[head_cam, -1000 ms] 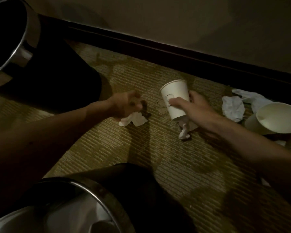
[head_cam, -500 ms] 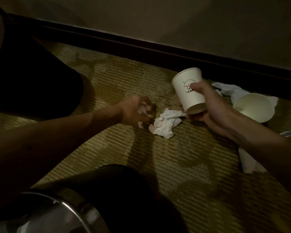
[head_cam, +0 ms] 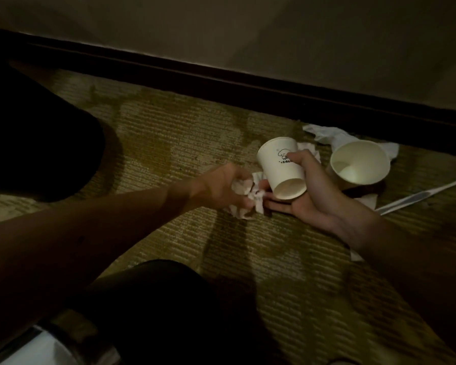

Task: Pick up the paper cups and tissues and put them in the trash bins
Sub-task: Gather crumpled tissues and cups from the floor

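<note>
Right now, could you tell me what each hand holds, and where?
Left hand grips a crumpled tissue; right hand holds the printed cup by its side.

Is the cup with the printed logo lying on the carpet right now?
No, the right hand grips the printed cup, thumb on its logo, mouth tilted toward the camera.

On the olive ribbed carpet, the left hand curls its fingers round a crumpled white tissue. Just beside it the palm-up right hand grips a printed white paper cup, which is tilted with its mouth toward the camera. Further right a plain white paper cup lies on its side, near loose white tissues and a long white plastic utensil, below a dark baseboard.
</note>
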